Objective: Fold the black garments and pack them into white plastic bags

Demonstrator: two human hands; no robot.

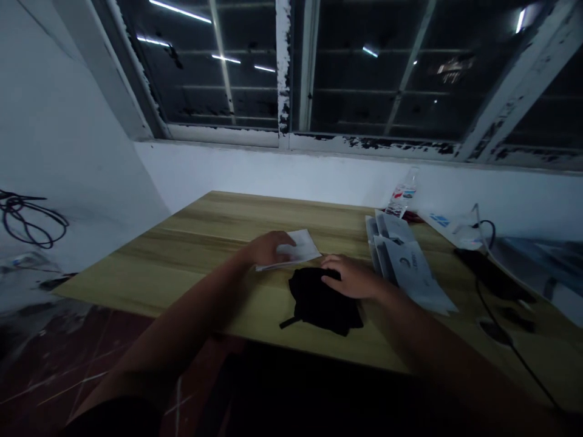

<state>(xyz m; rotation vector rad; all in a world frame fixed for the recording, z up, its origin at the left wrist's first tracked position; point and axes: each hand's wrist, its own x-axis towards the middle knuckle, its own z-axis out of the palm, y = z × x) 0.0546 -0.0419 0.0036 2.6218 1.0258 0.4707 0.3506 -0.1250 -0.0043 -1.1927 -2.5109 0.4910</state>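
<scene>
Head view — left hand [268,249] flat on paper [301,246], right hand [350,277] loosely cupped on black fabric [319,303], packets [401,261] beside

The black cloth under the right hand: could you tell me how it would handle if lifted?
The black cloth will probably be floppy, since it lies in uneven folds under the right hand. It looks light for its bulk, and its thin strap would likely dangle.

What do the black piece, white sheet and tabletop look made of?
The black piece under the right hand looks like soft matte fabric, in limp folds. The white sheet under the left hand seems thin paper. The tabletop shows wood grain and satin sheen: probably laminate or veneer.
</scene>
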